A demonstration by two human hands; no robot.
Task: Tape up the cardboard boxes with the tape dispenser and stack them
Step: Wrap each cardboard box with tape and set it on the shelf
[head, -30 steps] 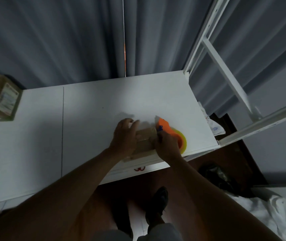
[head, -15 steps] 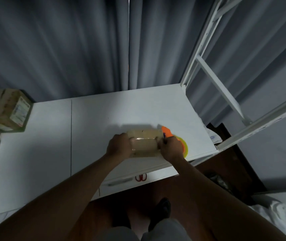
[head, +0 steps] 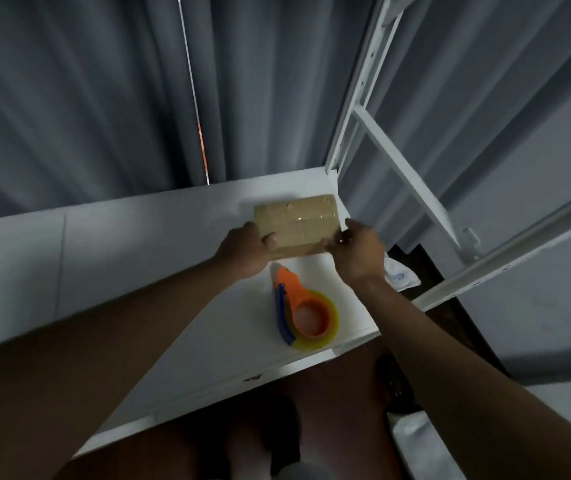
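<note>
Left hand point(head: 242, 252) and right hand point(head: 358, 252) pinch the short ends of the taped cardboard box point(head: 296, 225), long axis left-right, at the tabletop point(head: 121, 254) far right corner; tape dispenser point(head: 303, 308) lies nearer, untouched.

— Where is the single head camera?
— Above the white table point(head: 111, 258), looking steeply down and forward, close over both forearms.
— What does it face?
— Grey curtains point(head: 86, 98) and a white metal frame point(head: 398, 161) to the right.
</note>
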